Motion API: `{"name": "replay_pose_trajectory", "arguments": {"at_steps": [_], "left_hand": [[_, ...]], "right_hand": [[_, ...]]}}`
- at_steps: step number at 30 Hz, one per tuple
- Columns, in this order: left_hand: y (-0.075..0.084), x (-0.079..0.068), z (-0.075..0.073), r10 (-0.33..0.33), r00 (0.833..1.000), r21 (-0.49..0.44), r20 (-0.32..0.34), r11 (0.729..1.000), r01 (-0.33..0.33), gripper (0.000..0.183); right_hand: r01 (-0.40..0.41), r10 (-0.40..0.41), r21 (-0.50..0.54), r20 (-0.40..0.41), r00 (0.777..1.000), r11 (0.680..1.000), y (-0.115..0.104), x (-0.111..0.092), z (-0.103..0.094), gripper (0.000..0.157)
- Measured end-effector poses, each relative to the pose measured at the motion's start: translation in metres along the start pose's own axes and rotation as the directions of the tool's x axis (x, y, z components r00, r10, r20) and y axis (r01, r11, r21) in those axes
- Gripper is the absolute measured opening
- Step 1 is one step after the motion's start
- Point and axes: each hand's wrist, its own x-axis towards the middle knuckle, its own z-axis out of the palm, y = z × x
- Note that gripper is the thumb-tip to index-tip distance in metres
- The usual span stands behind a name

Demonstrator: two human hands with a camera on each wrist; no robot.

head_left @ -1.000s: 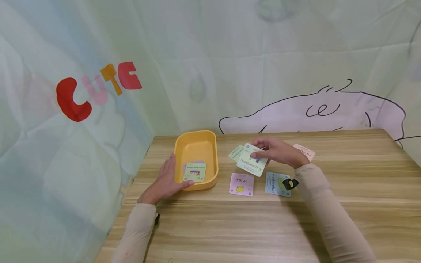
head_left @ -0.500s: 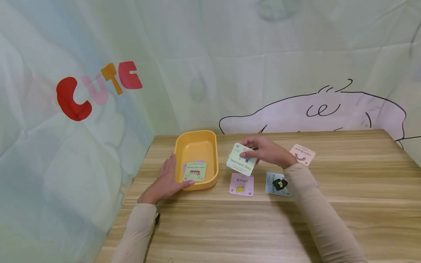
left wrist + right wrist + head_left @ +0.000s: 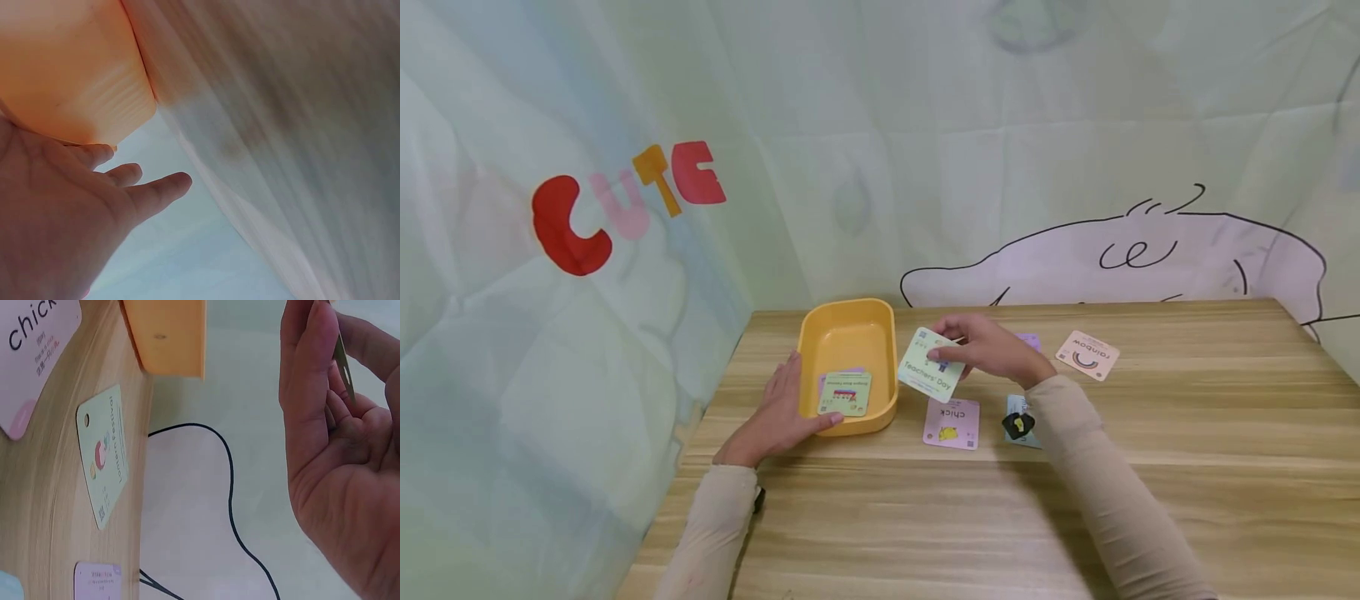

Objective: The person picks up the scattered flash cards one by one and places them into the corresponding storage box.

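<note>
In the head view my right hand [image 3: 988,346] pinches a pale green "Teachers' Day" card [image 3: 917,367] between thumb and fingers, raised beside the tray's right wall. From the right wrist that card [image 3: 344,369] shows nearly edge-on. My left hand [image 3: 778,412] lies along the left side of the yellow tray [image 3: 850,427], its fingers stretched out and its thumb at the near rim. In the left wrist view those fingers are spread against the tray's outer wall [image 3: 81,94]. A green card with a red boat picture [image 3: 844,394] lies inside the tray over a purple one.
On the wooden table [image 3: 880,517] lie a pink "chick" card [image 3: 951,423], a partly covered blue card [image 3: 1015,442], a "rainbow" card [image 3: 1087,356] and a purple card [image 3: 1030,340]. A green lantern card [image 3: 103,453] shows in the right wrist view. Printed cloth stands behind.
My right hand has carried the "Teachers' Day" card leftward, up to the tray's right side. The rainbow and purple cards have come into fuller view. My left hand and the tray stay put.
</note>
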Motion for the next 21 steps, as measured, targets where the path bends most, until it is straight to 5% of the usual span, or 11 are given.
{"name": "replay_pose_trajectory", "arguments": {"at_steps": [21], "left_hand": [[0.000,0.002,0.001,-0.007,1.000,0.011,0.000,1.000,0.007,0.132]], "right_hand": [[-0.031,0.033,0.027,-0.075,0.997,0.999,-0.006,0.024,0.031,0.024]]}}
